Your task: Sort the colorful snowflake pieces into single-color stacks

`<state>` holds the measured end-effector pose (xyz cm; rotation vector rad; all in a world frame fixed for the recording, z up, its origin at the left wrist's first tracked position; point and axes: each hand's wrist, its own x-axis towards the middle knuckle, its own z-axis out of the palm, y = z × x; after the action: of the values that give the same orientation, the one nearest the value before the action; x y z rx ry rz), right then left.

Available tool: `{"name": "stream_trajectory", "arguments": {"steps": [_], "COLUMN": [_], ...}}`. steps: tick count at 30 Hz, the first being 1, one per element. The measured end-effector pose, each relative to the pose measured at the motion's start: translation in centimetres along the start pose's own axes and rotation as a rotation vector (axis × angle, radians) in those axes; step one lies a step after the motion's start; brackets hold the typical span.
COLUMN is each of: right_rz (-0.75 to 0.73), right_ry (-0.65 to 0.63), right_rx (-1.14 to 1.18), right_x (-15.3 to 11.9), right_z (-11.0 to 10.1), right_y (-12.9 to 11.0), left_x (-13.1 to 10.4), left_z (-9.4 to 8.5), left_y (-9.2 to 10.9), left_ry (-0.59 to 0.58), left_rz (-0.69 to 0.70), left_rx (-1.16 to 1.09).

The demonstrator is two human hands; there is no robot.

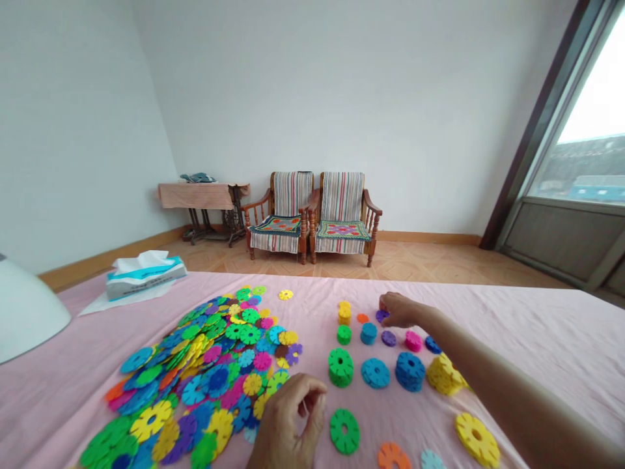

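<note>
My right hand (399, 309) reaches to the far side of the sorted discs, its fingers pinched at a purple notched plastic disc (381, 316). Part of that disc is hidden behind the fingertips. My left hand (290, 423) hovers at the near edge of a mixed pile of snowflake discs (209, 365); its thumb and forefinger curl together and nothing shows between them. Right of it are a green stack (340, 368), a single green disc (344, 431), blue stacks (410, 371) and a yellow stack (443, 376). Smaller discs stand behind, including a pink stack (413, 341).
A tissue pack (146, 273) lies at the table's far left, near a white rounded object (29, 312). Orange (393, 456) and yellow discs (477, 440) lie at the near right. Beyond the pink cloth (537, 339) stand two wooden armchairs (312, 221).
</note>
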<state>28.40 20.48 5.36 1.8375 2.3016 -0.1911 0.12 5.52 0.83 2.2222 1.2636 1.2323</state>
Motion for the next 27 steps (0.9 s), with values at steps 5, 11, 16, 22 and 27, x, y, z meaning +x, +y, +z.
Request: {"name": "stream_trajectory", "arguments": {"steps": [5,11,16,22,27], "right_rz": [-0.002,-0.012,-0.079,-0.234,-0.294], "right_ry": [0.045,0.286,0.481,0.593,0.589], "right_rx": [0.022,0.127,0.246,0.356,0.416], "right_x": [-0.2,-2.3,-7.7,-15.6,-18.2], "right_z": [0.2,-0.1,-0.4,2.2,4.9], "right_y": [0.0,-0.1,-3.3,-8.8,-10.7], "left_x": [0.1,0.0,-0.1,1.6,5.1], "left_z": [-0.1,-0.2,-0.2,-1.3,-3.7], "left_y": [0.1,0.2,0.6,0.1,-3.4], "left_ry": [-0.018,-0.009,-0.008,-0.069,-0.127], "left_rz": [-0.012,-0.022,-0.059,-0.108,-0.099], "left_rx": [-0.009,-0.017,-0.019,0.063,0.228]}}
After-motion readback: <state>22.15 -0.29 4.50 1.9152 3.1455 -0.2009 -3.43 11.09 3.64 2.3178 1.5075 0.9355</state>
